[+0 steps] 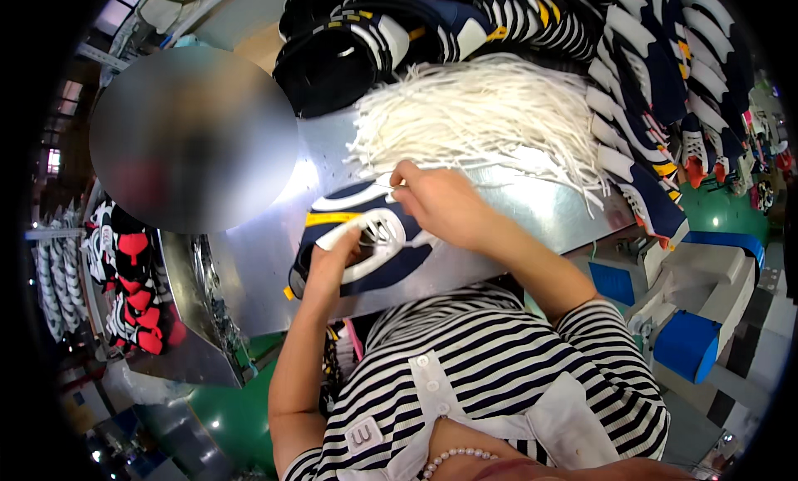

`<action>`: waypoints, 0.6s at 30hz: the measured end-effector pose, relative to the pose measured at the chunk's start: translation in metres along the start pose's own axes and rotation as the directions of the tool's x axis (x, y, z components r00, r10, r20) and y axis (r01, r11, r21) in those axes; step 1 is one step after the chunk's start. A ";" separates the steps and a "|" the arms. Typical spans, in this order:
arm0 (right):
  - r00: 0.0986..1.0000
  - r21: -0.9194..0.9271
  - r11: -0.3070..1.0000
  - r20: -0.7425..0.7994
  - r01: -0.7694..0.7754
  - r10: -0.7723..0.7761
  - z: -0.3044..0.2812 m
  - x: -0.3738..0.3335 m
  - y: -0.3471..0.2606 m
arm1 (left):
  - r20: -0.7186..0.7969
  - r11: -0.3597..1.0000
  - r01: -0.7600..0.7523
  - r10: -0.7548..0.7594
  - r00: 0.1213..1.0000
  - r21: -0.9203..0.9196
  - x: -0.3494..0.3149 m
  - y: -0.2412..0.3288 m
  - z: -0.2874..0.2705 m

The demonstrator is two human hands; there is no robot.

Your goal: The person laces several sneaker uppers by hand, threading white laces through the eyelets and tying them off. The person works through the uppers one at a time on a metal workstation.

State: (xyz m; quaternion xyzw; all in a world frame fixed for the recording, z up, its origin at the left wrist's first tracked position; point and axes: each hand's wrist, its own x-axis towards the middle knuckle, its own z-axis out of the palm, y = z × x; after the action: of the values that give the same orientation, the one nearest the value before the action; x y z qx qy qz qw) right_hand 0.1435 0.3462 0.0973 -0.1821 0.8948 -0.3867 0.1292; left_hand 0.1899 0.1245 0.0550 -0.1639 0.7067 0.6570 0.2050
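A navy, white and yellow shoe upper (386, 275) lies on the metal table in front of me. My left hand (332, 255) grips it at the opening, fingers curled inside and thumb along the white edge. A white shoelace (384, 230) runs through the eyelets in the upper's middle. My right hand (445, 203) is closed in a pinch over the upper's far side, on what looks like the lace; its fingers partly hide the end. Just beyond the right hand spreads a big pile of loose white laces (482, 107).
Stacked navy and white shoe uppers (449, 28) line the table's far edge, with more uppers (640, 149) on the right. Black, white and red shoe parts (129, 290) sit left of the metal table (258, 273). A beige and blue machine (698, 306) stands at right. A blurred area covers the upper left.
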 end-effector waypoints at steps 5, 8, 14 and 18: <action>0.984 0.201 0.977 -0.172 0.072 -0.037 0.065 0.006 0.026 | -0.058 0.947 -0.265 0.279 0.959 0.180 0.000 0.000 0.010; 0.929 0.087 0.979 -0.340 0.186 -0.146 0.074 0.001 0.031 | -0.085 0.923 -0.356 0.371 0.925 0.148 0.006 -0.007 0.021; 0.950 0.032 0.999 -0.310 0.039 -0.027 0.090 0.009 0.028 | 0.187 0.991 0.060 -0.037 0.982 -0.121 -0.008 0.016 0.001; 0.967 -0.054 0.997 -0.251 -0.051 0.036 0.095 0.025 0.031 | 0.086 0.774 -0.236 0.350 0.933 -0.588 -0.087 0.066 -0.051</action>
State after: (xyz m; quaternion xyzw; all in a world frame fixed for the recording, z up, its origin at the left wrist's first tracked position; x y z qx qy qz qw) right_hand 0.1496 0.2939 0.0082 -0.1162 0.9189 -0.3764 0.0186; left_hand 0.2279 0.0761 0.1587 -0.0413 0.4726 0.8737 0.1081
